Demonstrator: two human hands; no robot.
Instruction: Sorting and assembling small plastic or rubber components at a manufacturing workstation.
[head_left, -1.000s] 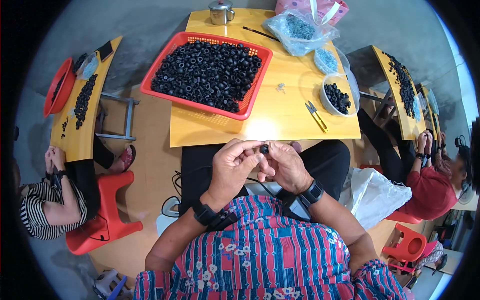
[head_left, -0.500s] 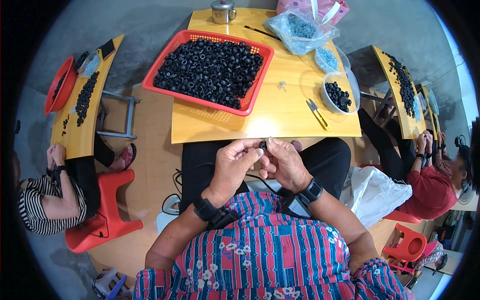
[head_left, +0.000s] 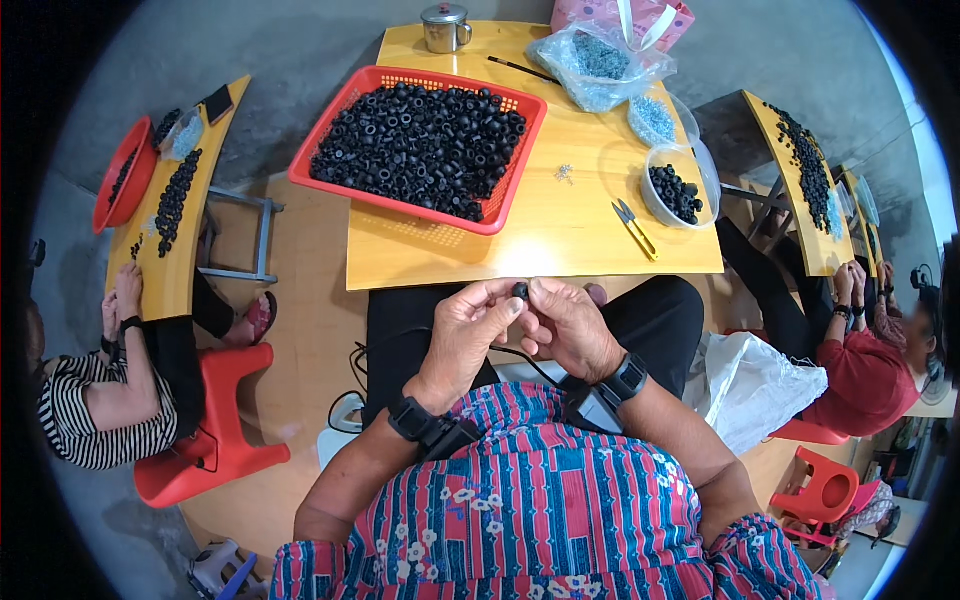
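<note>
The striped-shirted co-worker (head_left: 110, 420) at left has raised one hand (head_left: 128, 285) onto the side worktop (head_left: 165, 290) since the earlier frame. The main worktop (head_left: 580, 235) keeps bare room along its near edge, below one red basket (head_left: 400, 209). Just this side, the left hand (head_left: 463, 335) and right hand (head_left: 572, 325) meet. One clear bowl (head_left: 657, 211) and one pair of snips (head_left: 636, 232) sit right. Between the hands is one black cap (head_left: 520, 291), the left grip clamped on it; the right's grip I cannot tell.
</note>
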